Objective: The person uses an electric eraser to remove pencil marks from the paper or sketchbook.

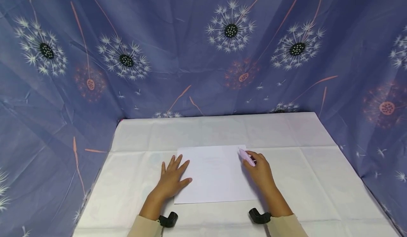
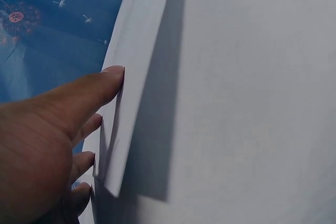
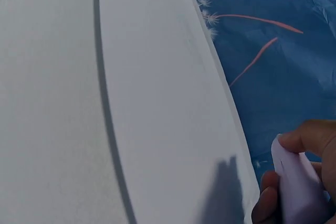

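A plain white sheet of paper [image 1: 216, 177] lies on the cloth-covered table. My left hand [image 1: 172, 180] rests at the sheet's left edge, fingers spread and straight. In the left wrist view the thumb [image 2: 105, 82] touches the sheet [image 2: 144, 35], whose near edge stands slightly raised and casts a shadow. Over the sheet's upper right edge, my right hand [image 1: 260, 169] grips a small lilac tool [image 1: 246, 157] with a narrow tip pointing away from me. The right wrist view shows thumb and fingers round the lilac body [image 3: 302, 192]; its exact kind I cannot tell.
A white cloth [image 1: 318, 180] with fold lines covers the table. Blue dandelion-print fabric [image 1: 178, 53] hangs behind it and at both sides. Black wrist mounts [image 1: 168, 219] sit at the beige sleeves [image 1: 144, 227].
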Available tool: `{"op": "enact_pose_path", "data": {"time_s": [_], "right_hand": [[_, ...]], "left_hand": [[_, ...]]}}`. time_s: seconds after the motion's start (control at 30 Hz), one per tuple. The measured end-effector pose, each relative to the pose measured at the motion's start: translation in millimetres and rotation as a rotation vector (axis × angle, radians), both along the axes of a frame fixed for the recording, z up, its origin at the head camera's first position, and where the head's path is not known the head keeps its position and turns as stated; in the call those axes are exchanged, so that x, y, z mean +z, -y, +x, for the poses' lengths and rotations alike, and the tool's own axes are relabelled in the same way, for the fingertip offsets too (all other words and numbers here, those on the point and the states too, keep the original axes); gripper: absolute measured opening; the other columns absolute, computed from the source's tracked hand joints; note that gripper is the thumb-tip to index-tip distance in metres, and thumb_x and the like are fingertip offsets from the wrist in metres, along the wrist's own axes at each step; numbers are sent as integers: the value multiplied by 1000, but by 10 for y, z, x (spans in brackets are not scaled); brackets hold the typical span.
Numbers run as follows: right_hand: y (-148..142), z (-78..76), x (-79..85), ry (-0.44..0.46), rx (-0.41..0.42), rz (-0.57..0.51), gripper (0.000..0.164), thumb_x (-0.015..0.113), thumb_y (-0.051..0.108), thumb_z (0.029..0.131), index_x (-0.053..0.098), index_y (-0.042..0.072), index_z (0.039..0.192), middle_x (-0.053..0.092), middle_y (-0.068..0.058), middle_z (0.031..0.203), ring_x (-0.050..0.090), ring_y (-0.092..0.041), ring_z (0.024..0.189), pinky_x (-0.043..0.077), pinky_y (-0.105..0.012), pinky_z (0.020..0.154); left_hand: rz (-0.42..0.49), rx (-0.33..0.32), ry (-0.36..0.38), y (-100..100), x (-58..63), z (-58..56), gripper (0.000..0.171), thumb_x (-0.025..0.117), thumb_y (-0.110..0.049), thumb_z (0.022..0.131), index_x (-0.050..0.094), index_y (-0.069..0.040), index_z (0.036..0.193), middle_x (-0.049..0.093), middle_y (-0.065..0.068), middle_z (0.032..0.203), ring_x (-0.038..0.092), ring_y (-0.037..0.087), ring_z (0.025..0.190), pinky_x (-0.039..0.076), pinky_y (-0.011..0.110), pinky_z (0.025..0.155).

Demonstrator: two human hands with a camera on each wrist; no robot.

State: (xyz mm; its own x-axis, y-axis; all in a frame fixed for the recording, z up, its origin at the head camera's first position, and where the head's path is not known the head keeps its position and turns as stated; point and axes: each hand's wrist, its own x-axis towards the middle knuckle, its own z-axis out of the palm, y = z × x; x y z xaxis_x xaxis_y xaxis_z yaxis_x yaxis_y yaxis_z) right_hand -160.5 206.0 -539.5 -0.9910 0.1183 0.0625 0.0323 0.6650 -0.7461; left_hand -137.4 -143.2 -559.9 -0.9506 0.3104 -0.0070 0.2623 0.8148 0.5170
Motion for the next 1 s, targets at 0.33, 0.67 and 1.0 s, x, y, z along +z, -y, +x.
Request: {"op": "enact_pose_path", "data": {"time_s": [0.33, 0.67, 1.0], "right_hand": [[-136, -58, -62, 11, -44, 134, 43, 67, 23, 94, 66, 0, 130, 70, -20, 100, 65, -28, 85, 50, -39, 72], [-180, -55, -72, 60, -65, 144, 40, 68, 22, 94, 63, -8, 121, 65, -26, 104, 64, -33, 87, 51, -48, 77], [-162, -43, -63, 77, -48, 199, 42, 67, 27, 94, 66, -7, 119, 63, -19, 94, 58, -25, 77, 48, -40, 69]], "left_hand": [[12, 20, 45, 103, 7, -46, 70, 70, -42, 94, 45, -15, 153, 23, 18, 168, 9, 45, 157, -3, 74, 118], [1, 43, 61, 189, 20, -79, 68, 69, -38, 95, 45, -12, 153, 23, 19, 167, 9, 46, 156, -3, 76, 117], [18, 52, 88, 196, 10, -89, 68, 66, -36, 95, 42, -12, 155, 19, 17, 169, 6, 44, 157, -7, 73, 118]]}}
